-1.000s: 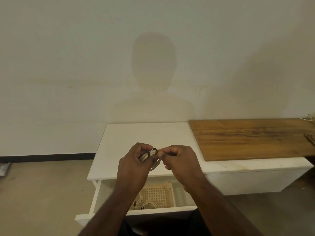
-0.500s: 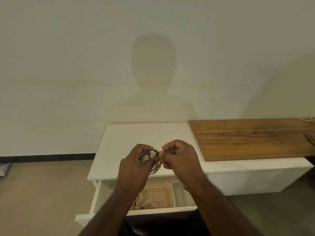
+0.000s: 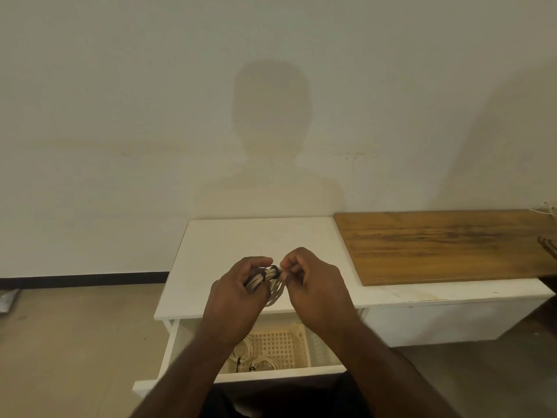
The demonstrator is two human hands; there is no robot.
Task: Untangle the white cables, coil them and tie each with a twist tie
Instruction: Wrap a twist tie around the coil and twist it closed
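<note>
The left hand [image 3: 238,292] was raised above the white tabletop [image 3: 241,242], its fingers curled round a coiled white cable [image 3: 261,282]; the right hand [image 3: 313,286] sat just beside it, knuckles up, fingertips pinching at the dark twist tie [image 3: 269,271] wrapped round the bundle. The cable lay between the two hands as several tight loops, one loop hanging below the right hand's fingers; beneath both wrists, an open drawer [image 3: 271,374] held a lattice basket [image 3: 280,345] with more tied coils [image 3: 261,364].
</note>
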